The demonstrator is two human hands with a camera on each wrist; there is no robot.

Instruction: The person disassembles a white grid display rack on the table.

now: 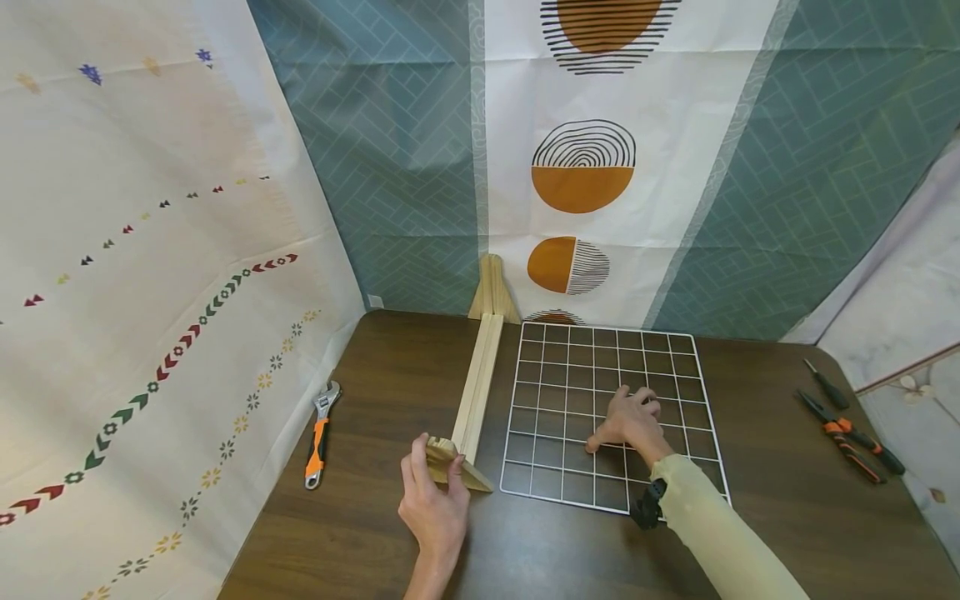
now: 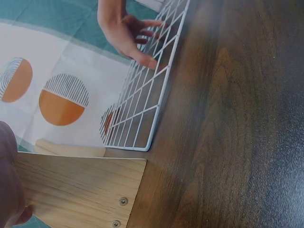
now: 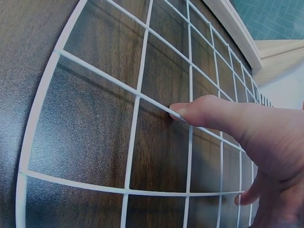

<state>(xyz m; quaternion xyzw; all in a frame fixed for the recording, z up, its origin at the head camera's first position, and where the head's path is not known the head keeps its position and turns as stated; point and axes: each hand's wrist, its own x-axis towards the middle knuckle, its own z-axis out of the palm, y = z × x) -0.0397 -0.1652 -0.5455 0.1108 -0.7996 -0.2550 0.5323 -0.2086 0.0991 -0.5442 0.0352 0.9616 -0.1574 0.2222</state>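
My left hand (image 1: 435, 504) grips the near end piece of a wooden stand (image 1: 480, 383), fingers on one side and thumb on the other. That end board (image 2: 85, 185) shows two metal screws in the left wrist view. To the right lies a white wire grid panel (image 1: 551, 417), its near left corner beside the end board. My right hand (image 1: 630, 423) holds the grid near its middle, with thumb and fingers spread across several wires. Up close, the thumb (image 3: 209, 111) meets a wire; the other fingers are partly hidden behind the hand.
An adjustable wrench (image 1: 319, 433) with an orange handle lies at the table's left edge. On the right are pliers (image 1: 847, 433) and a screwdriver (image 1: 827, 383). Patterned cloths (image 1: 390, 167) hang behind and beside the brown table (image 1: 330, 550).
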